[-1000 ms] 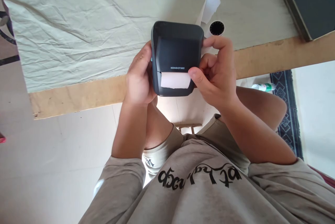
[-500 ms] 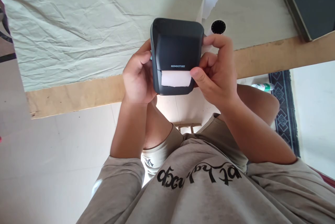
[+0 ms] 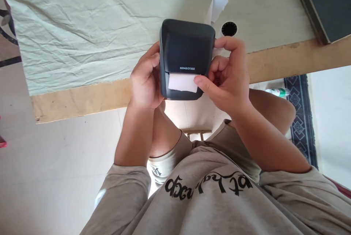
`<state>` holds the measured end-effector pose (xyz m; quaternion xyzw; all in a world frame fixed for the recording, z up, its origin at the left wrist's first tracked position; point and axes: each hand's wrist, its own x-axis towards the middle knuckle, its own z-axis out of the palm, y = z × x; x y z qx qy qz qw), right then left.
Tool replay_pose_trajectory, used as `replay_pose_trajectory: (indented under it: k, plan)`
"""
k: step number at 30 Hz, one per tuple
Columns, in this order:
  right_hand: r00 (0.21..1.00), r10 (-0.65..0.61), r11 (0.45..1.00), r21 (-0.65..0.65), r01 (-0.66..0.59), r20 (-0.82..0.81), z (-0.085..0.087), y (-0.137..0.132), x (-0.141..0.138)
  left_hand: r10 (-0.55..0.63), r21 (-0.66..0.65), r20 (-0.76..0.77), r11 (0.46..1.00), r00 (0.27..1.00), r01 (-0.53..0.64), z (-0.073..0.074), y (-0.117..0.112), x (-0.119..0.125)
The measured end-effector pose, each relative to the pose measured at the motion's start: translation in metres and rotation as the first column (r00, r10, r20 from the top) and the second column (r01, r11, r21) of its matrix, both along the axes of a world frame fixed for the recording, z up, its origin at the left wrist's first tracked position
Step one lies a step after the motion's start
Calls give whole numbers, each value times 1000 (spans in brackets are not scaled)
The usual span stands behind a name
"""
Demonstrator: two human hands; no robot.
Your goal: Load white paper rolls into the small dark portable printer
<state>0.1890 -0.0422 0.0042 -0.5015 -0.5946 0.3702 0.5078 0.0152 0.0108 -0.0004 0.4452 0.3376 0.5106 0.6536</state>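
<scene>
A dark label printer (image 3: 189,46) marked NIIMBOT is held up over the table's near edge. Out of its front slot sticks a short white paper strip (image 3: 181,82) with an uneven end. My left hand (image 3: 146,79) grips the printer's left side, its fingers partly hidden behind the body. On the other side my right hand (image 3: 229,75) is closed about the printer's right edge, with the thumb lying on the right end of the paper strip. The index finger touches the upper right side of the casing.
Behind the printer, a curled white paper strip (image 3: 216,8) and a white roll with a dark core (image 3: 229,29) lie on the cloth-covered table (image 3: 95,26). A dark box (image 3: 326,4) sits at the far right. A bottle (image 3: 278,92) lies on the floor by a patterned mat (image 3: 300,118).
My right thumb has slid left, further onto the paper strip. The printer has shifted very slightly right and tilted a little. My left hand keeps its grip.
</scene>
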Motion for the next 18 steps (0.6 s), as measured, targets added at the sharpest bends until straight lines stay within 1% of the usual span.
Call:
replay_pose_trajectory:
  k: [2, 4, 7, 8, 10, 11, 13, 15, 17, 18]
  plan:
    - [999, -10, 1000, -10, 10, -38, 2, 0, -1, 14, 5, 7, 1000, 1000, -14, 0, 1, 1]
    - [994, -7, 1000, -30, 4, -107, 5, 0, -1, -2, 13, 3, 1000, 1000, 2, 2, 1, 3]
    - [989, -34, 999, -42, 28, -144, 19, 2, -1, -49, 28, 16, 998, 999, 48, 11, -2, 4]
    - [991, -59, 998, -20, 57, -120, 27, 4, -2, -69, 26, 26, 997, 997, 68, 15, -4, 5]
    - [993, -118, 990, 77, 120, -32, 43, 8, -2, -105, 21, 45, 994, 993, 104, 21, -7, 6]
    - [990, -140, 981, 137, 137, 16, 52, 11, -2, -124, 6, 42, 992, 991, 124, 23, -8, 6]
    - [983, -164, 966, 214, 142, 84, 65, 17, -2, -114, -20, 34, 993, 993, 115, 23, -9, 8]
    - [970, -191, 955, 256, 148, 153, 71, 23, -1, -58, -15, 41, 998, 997, 58, 19, -8, 9]
    - [929, -209, 953, 277, 124, 305, 71, 27, 0, -17, 14, 45, 1000, 999, 16, 13, -6, 9]
    - [892, -201, 959, 269, 94, 405, 70, 29, 1, -12, 28, 43, 1000, 999, 11, 10, -5, 9]
